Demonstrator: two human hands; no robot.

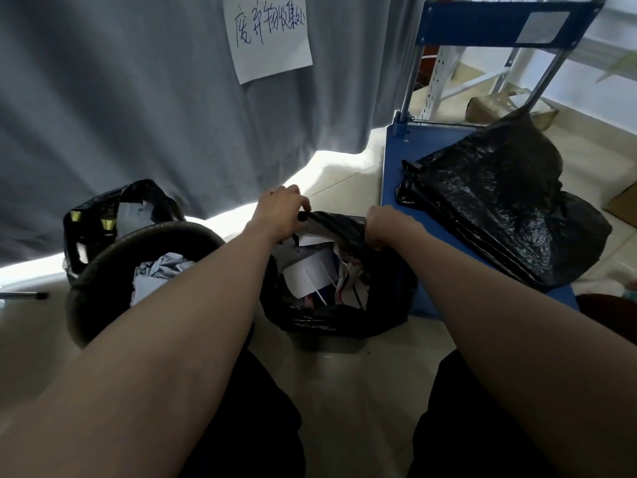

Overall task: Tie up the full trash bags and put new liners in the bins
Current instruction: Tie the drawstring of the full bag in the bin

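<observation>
- Black plastic, the rim of one open trash bag (339, 315), is pinched at its far edge by both hands: the left hand (281, 210) curls its fingers over the rim's left part, the right hand (387, 224) is fisted round the bunched rim on the right.
- That bag stands on the pale tiled floor (362, 384) directly ahead, full of white paper scraps (308, 270).
- Three bins or bags with rubbish are in view: this one, a round black bin (103, 270) just left of it holding grey crumpled wrapping, and a further black-lined bin (113, 215) behind that, near the curtain.
- One more black bag (499, 201) lies on a blue cart (393, 174) to the right.
- A grey curtain (120, 98) hangs behind, with one handwritten paper sign (269, 32) pinned on it.
- Both forearms reach forward, bare, nearly parallel; the left one crosses over the round bin's rim and hides part of it.
</observation>
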